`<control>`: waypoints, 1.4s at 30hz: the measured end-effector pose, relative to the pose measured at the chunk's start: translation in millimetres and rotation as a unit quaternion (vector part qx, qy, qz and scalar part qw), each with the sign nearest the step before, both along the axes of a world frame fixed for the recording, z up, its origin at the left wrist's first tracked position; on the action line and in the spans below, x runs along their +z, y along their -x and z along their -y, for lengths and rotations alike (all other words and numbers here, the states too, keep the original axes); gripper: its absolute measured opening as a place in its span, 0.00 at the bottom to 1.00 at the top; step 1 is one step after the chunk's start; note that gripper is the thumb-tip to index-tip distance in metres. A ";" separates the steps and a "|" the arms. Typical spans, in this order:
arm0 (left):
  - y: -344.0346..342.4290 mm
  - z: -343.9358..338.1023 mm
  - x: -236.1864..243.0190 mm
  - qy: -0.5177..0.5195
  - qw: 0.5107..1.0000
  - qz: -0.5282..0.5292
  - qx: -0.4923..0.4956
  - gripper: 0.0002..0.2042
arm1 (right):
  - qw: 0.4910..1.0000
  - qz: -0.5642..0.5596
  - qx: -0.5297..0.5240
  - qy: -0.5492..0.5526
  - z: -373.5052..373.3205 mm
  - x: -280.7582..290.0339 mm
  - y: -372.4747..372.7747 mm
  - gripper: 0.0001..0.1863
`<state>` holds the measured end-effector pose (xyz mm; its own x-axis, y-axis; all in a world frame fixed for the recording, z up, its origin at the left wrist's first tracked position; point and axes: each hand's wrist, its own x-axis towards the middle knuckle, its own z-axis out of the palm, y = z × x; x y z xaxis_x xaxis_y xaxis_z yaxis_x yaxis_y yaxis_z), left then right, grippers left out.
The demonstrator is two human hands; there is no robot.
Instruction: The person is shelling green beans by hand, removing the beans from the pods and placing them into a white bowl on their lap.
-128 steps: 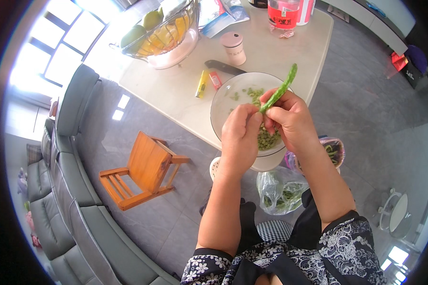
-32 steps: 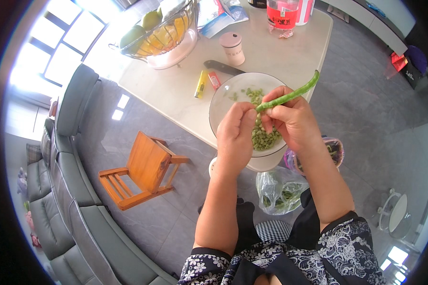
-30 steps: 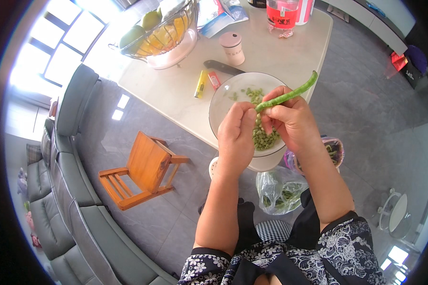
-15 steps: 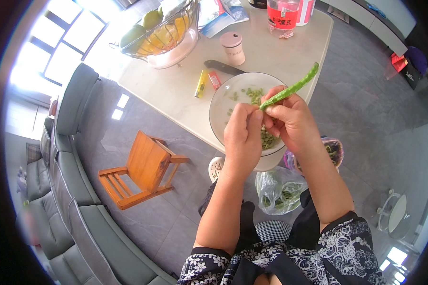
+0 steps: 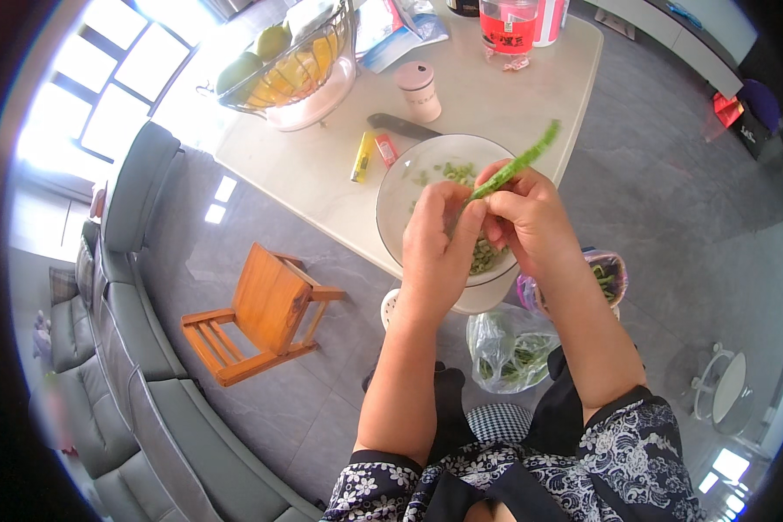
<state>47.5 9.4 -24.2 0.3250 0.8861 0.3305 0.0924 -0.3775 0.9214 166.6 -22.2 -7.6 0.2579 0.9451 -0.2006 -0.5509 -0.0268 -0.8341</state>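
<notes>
Over a white dark-rimmed bowl point(image 5: 396, 213), both my hands grip one long, bumpy green bean point(image 5: 531, 157). My left hand point(image 5: 435, 239) pinches its lower end between thumb and fingers. Close beside it, my right hand point(image 5: 535, 217) closes round the middle of the bean, and the free end points up to the right, slightly blurred. Short green bean pieces point(image 5: 484, 257) lie in the bowl, partly hidden under my hands.
Behind the bowl lie a dark-handled knife point(image 5: 400, 126), a yellow lighter point(image 5: 361, 158), a small red item point(image 5: 385, 150) and a pink lidded cup point(image 5: 418, 91). A wire fruit basket point(image 5: 300, 65) stands farther left. Below the table edge are a plastic bag of beans point(image 5: 509, 352) and a wooden chair point(image 5: 261, 304).
The bean's free tip has dropped slightly and shifted left. My left fingers have moved a little along its lower end. Both hands still hold it.
</notes>
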 end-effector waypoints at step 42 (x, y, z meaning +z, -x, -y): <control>12.1 -13.7 -2.4 -0.126 0.991 -0.042 0.013 0.05 | 0.995 0.070 0.072 0.027 -0.7 4.5 1.8 0.09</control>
